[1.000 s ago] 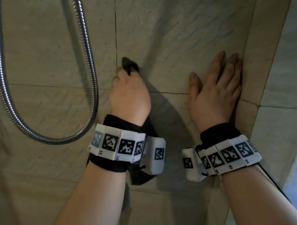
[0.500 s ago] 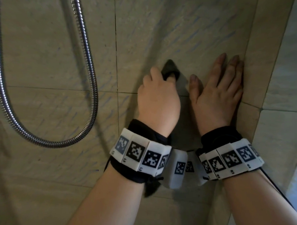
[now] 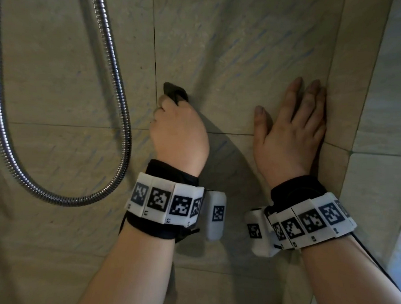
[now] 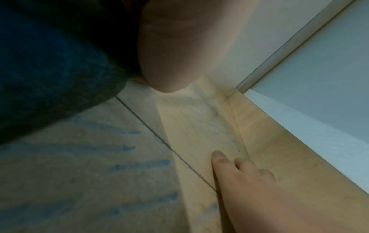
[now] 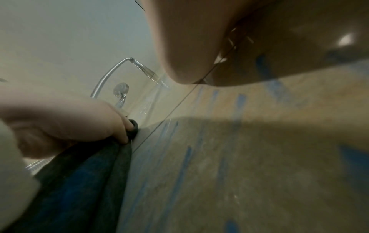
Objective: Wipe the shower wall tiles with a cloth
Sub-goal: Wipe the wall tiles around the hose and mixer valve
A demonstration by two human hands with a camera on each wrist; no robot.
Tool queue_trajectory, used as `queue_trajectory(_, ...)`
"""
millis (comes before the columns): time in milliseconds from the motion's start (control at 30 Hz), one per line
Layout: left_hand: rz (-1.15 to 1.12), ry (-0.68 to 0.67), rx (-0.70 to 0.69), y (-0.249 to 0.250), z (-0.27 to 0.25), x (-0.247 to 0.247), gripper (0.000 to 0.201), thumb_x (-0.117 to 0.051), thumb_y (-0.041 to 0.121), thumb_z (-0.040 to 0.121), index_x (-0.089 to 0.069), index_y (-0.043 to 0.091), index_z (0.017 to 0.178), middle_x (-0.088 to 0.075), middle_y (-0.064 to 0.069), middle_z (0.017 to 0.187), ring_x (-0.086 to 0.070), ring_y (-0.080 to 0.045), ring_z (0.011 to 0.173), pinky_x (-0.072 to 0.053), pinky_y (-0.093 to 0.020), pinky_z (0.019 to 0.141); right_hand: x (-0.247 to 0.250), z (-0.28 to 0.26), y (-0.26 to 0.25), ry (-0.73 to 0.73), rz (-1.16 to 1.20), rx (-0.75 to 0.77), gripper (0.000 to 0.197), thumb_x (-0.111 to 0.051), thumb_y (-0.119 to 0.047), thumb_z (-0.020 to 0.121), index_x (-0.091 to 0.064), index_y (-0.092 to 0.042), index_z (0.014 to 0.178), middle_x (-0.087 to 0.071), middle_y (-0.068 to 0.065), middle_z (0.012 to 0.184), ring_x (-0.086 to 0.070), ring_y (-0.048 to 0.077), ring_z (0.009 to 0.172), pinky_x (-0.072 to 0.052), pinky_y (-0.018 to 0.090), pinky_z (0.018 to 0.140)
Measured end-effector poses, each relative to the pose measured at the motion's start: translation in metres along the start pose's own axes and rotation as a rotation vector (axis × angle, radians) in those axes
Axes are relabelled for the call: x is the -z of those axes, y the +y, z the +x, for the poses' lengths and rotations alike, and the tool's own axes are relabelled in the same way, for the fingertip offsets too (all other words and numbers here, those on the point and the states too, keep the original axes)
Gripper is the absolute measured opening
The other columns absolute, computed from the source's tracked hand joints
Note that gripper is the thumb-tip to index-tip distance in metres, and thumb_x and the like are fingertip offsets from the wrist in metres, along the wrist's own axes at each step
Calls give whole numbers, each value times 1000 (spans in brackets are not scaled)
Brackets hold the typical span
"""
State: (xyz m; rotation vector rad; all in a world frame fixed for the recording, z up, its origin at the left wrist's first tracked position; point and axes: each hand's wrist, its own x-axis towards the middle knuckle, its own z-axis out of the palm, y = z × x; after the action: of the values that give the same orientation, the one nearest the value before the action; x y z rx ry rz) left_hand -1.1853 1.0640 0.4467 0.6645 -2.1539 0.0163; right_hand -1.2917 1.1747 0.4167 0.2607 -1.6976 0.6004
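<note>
Your wall tiles [image 3: 234, 45] look like beige stone or ceramic, smooth with a dull sheen, streaked with faint blue veins and split by thin dark grout lines. The cloth [image 3: 175, 93] you hold is dark, soft, matt fabric with a fuzzy nap, bluish in the wrist views. The shower hose [image 3: 119, 97] beside you is ribbed, shiny chrome-look metal. Your wrist bands [image 3: 167, 203] are matt white plastic blocks printed with black codes, on black fabric straps.
</note>
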Motion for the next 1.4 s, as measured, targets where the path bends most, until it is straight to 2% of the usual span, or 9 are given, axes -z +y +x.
queue_trajectory(167, -13, 41, 9, 16, 8, 0, 38, -30, 10, 99, -40, 0, 134, -35, -20, 139, -46, -34, 117, -40, -37, 85, -2, -1, 0, 27, 4, 6, 67, -32, -48, 99, -23, -2, 148, -26, 25, 150, -22, 37, 141, -17, 42, 109)
queue_trajectory(267, -35, 83, -86, 23, 8, 3, 40, -27, 11, 99, -40, 5, 136, -35, -17, 134, -45, -33, 113, -30, -32, 76, -3, 0, 0, 53, -16, 3, 67, -34, -48, 98, -27, -2, 146, -29, 26, 149, -26, 37, 139, -22, 44, 108)
queue_trajectory(433, -77, 54, -260, 28, -5, 3, 45, -29, 13, 97, -41, 13, 141, -34, -14, 128, -43, -31, 108, -35, -32, 80, -7, 1, 0, 116, -56, 16, 67, -34, -50, 98, -34, -2, 144, -36, 26, 144, -34, 38, 135, -29, 44, 105)
queue_trajectory(567, -37, 12, -362, 30, -14, 0, 48, -29, 13, 96, -40, 19, 143, -33, -13, 127, -42, -31, 105, -26, -31, 74, -8, 2, 0, 121, -51, 9, 67, -33, -50, 97, -34, -1, 143, -38, 26, 144, -36, 38, 134, -31, 44, 104)
queue_trajectory(733, -57, 11, -350, 27, -9, 2, 48, -33, 12, 97, -40, 22, 143, -33, -12, 127, -43, -30, 106, -34, -32, 80, -7, 2, 1, 100, -41, 7, 68, -32, -51, 97, -32, -2, 144, -36, 26, 145, -34, 38, 135, -30, 45, 105)
queue_trajectory(967, -75, 60, -152, 8, 2, -2, 45, -34, 8, 98, -37, 7, 142, -36, -19, 130, -44, -36, 112, -40, -38, 85, -1, 0, 0, -2, 3, -4, 69, -31, -49, 98, -21, -4, 149, -23, 24, 152, -20, 36, 141, -17, 43, 111)
queue_trajectory(1133, -54, 92, -55, -1, -18, -20, 43, -34, 3, 80, -56, -11, 114, -57, -27, 100, -60, -39, 78, -47, -36, 58, 1, 0, 0, -23, -6, -2, 69, -29, -49, 99, -19, -4, 149, -22, 24, 152, -19, 36, 142, -17, 44, 112)
queue_trajectory(1233, -37, -11, -34, 9, -34, -27, 56, -19, 9, 84, -45, -6, 131, -50, -21, 116, -58, -32, 93, -45, -34, 68, 1, 0, 0, -33, -7, -3, 69, -28, -49, 99, -18, -4, 149, -21, 24, 152, -18, 36, 142, -17, 44, 111)
queue_trajectory(1400, -81, 94, -193, 20, -32, -28, 61, -10, 13, 82, -55, 4, 122, -47, -16, 111, -51, -31, 90, -32, -33, 65, 3, 1, 0, -64, -16, -5, 69, -27, -50, 99, -14, -5, 150, -17, 23, 154, -14, 34, 143, -13, 42, 112)
